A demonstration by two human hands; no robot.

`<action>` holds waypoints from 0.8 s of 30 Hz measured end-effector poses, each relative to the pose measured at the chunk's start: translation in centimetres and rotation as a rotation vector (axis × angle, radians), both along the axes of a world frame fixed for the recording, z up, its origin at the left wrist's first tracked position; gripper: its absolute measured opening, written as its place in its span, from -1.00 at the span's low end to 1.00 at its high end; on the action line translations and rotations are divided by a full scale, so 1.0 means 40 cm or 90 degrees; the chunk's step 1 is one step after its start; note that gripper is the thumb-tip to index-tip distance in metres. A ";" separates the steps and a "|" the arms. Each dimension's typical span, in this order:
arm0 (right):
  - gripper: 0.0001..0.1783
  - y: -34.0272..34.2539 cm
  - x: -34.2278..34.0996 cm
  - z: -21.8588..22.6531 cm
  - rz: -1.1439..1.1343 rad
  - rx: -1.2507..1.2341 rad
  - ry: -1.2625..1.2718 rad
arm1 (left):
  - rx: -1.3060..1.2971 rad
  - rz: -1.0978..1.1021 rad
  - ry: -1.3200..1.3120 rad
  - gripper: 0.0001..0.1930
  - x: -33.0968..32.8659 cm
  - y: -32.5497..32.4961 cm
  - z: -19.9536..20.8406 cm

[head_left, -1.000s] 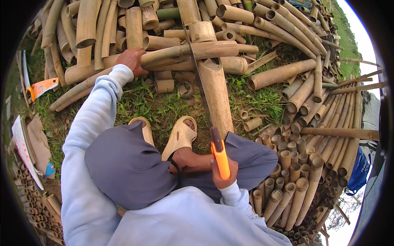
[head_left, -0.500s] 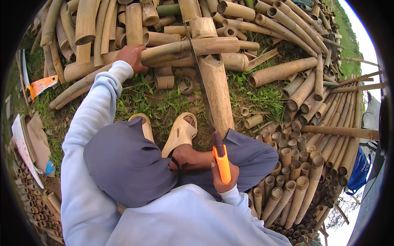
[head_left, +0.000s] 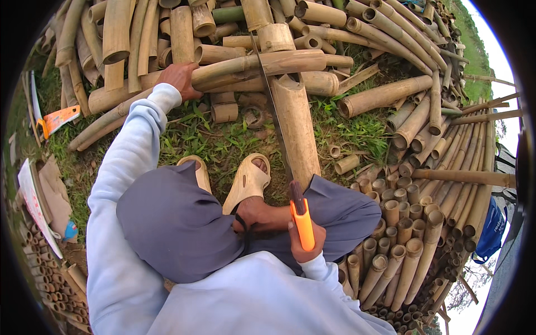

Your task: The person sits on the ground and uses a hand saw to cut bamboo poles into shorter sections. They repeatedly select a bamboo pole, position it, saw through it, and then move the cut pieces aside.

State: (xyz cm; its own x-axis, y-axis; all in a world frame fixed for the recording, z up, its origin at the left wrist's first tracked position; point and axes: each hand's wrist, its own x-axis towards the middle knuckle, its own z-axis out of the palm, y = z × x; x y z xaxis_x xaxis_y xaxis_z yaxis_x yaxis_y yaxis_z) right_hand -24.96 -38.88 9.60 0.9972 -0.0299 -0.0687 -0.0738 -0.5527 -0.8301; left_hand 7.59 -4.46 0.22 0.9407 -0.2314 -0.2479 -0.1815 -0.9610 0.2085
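Observation:
My left hand (head_left: 181, 80) is wrapped round a long bamboo pole (head_left: 231, 70) that lies crosswise in front of me. In my right hand (head_left: 309, 244) is the orange handle of a hand saw (head_left: 277, 120). Its long thin blade points away from me and crosses the pole near the right end, touching it. Under that end stands a thick bamboo post (head_left: 295, 123), slanting back toward my right knee; the pole rests at the notch in its top. How deep the blade sits in the pole I cannot tell.
Cut bamboo pieces (head_left: 212, 54) heap up beyond the pole. Shorter tubes (head_left: 406, 254) stand packed on the right, beside long stacked poles (head_left: 466, 167). A second orange-handled saw (head_left: 60, 118) is at the far left. My sandalled feet (head_left: 245, 181) are on grass below the pole.
Hands, saw and pole keep nearly the same places. The whole view has shifted very slightly.

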 end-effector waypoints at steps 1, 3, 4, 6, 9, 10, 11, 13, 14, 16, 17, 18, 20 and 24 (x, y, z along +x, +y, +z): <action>-0.71 0.009 0.065 -0.032 -0.001 0.019 0.005 | 0.000 -0.002 0.007 -0.26 0.007 -0.005 0.003; -0.86 0.038 0.235 -0.119 -0.014 0.063 0.004 | -0.001 -0.013 0.015 -0.26 0.007 -0.020 0.007; -0.85 0.060 0.330 -0.125 -0.017 0.049 0.013 | 0.002 -0.020 0.008 -0.25 0.020 -0.031 0.012; -0.86 0.096 0.376 -0.142 -0.024 0.135 -0.039 | 0.012 -0.015 0.006 -0.25 0.010 -0.022 0.016; -0.85 0.078 0.242 -0.082 -0.002 0.047 -0.026 | 0.013 0.002 0.026 -0.25 0.004 -0.003 0.022; -0.80 0.041 0.147 -0.076 -0.013 0.060 0.033 | 0.009 -0.002 0.014 -0.26 0.007 0.003 0.016; -0.73 0.013 0.062 -0.049 -0.012 0.056 0.011 | 0.010 0.000 0.013 -0.26 -0.011 0.013 0.004; -0.66 -0.026 -0.010 -0.008 -0.003 0.006 -0.002 | 0.012 -0.010 0.002 -0.28 -0.012 -0.001 0.003; -0.66 -0.023 -0.011 0.017 -0.008 -0.003 0.004 | 0.007 -0.009 -0.001 -0.29 -0.013 -0.006 0.006; -0.65 -0.010 0.049 0.007 -0.003 -0.016 -0.022 | 0.000 -0.003 -0.005 -0.30 -0.006 -0.009 0.002; -0.71 0.010 0.122 -0.011 -0.016 0.007 0.004 | -0.003 -0.007 -0.001 -0.29 -0.002 -0.007 -0.003; -0.81 0.015 0.187 -0.053 -0.018 -0.021 0.013 | -0.004 -0.010 0.005 -0.28 -0.004 -0.013 -0.005; -0.85 0.053 0.328 -0.084 -0.041 0.056 -0.018 | 0.003 -0.012 0.004 -0.26 0.006 -0.027 0.009; -0.81 0.068 0.229 -0.093 0.000 0.080 0.008 | 0.021 -0.022 0.010 -0.24 -0.012 -0.017 0.029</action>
